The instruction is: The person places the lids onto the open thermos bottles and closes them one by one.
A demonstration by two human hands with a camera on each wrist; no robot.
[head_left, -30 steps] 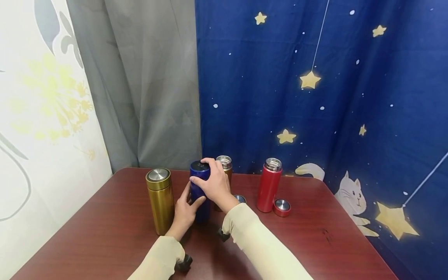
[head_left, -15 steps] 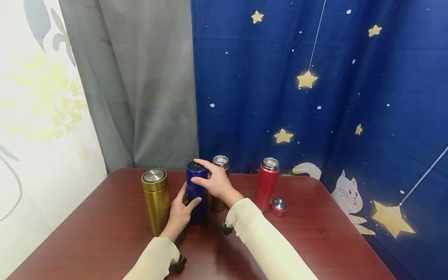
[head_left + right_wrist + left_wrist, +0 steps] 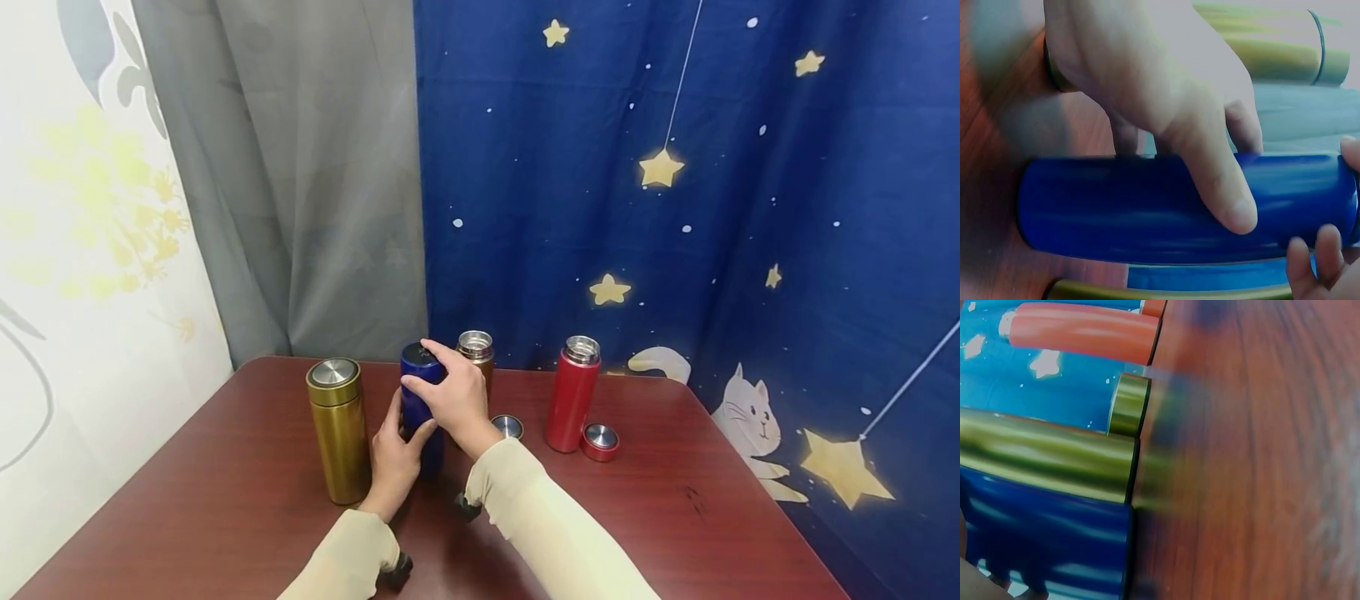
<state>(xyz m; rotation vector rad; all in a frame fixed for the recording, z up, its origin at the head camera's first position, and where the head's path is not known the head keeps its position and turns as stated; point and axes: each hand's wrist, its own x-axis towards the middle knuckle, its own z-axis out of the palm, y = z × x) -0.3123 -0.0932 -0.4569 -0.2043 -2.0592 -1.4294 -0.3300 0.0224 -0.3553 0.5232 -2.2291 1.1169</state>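
A dark blue bottle (image 3: pixel 416 408) with a black top stands upright on the table. My left hand (image 3: pixel 395 460) grips its body from the left, thumb across the front; the right wrist view shows this left hand (image 3: pixel 1160 81) around the blue bottle (image 3: pixel 1116 209). Around the bottle's top my right hand (image 3: pixel 459 397) curls its fingers and thumb, one finger reaching onto the black top. In the left wrist view the blue bottle (image 3: pixel 1054 537) stands beside a gold one (image 3: pixel 1047 456).
A gold bottle with its lid on (image 3: pixel 341 442) stands left. Behind my right hand is a lidless brownish-gold bottle (image 3: pixel 483 367), with a lid (image 3: pixel 507 427) nearby. Further right stand a lidless red bottle (image 3: pixel 573 404) and its red lid (image 3: pixel 601 443). Curtains hang behind the table (image 3: pixel 675 500).
Both hands stay on the blue bottle. The right hand's fingers and wrist have shifted slightly around its top, and the lid behind the wrist has come back into sight.
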